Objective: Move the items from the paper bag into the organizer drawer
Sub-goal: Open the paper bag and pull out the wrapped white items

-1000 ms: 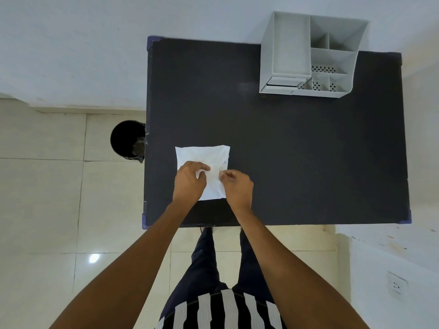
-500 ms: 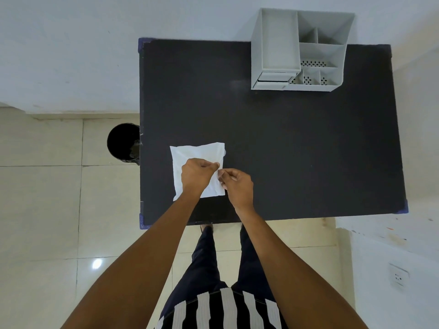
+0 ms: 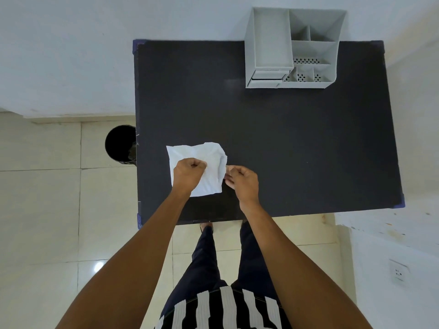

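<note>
Closest in, the two hands were down at the near-left part of the black counter (image 3: 285, 143), both working one white paper bag (image 3: 210, 160) that lay crumpled and flat. The left hand (image 3: 187, 173) was curled shut, fingers pinching a fold of the bag from on top; the right hand (image 3: 241, 181) sat at the bag's right edge, thumb and fingertips pressed together on the paper there, and that edge looked like the opening being pulled apart, though that is a judgement. No item showed; whatever is inside stayed hidden, so the count could not be told. One bag, then, and one grey organizer (image 3: 293, 49) way off at the far right of the counter, well apart from the bag. Its drawer (image 3: 267, 77) sat low on the front left and looked barely open, if at all. From the hands the organizer lay forward and to the right, so the right hand was the nearer one for the carry. One black bin (image 3: 120, 143) stood on the floor at the left.
</note>
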